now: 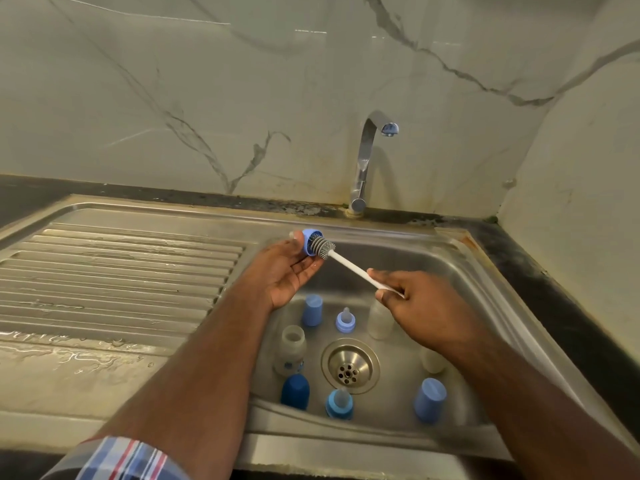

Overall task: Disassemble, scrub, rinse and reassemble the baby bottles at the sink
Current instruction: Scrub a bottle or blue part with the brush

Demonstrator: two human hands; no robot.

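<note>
The left hand (289,270) pinches the blue nipple collar (310,241) above the sink (460,268), mouth facing right to admit the bottle brush (349,263). The right hand (415,296) grips the handle. Bottles stand below.

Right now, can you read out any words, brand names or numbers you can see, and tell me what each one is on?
No text here can be read.
The clear bottle standing in the sink has a blue print near its base, too blurred to read.
The brush, caps and tap show no markings.
</note>
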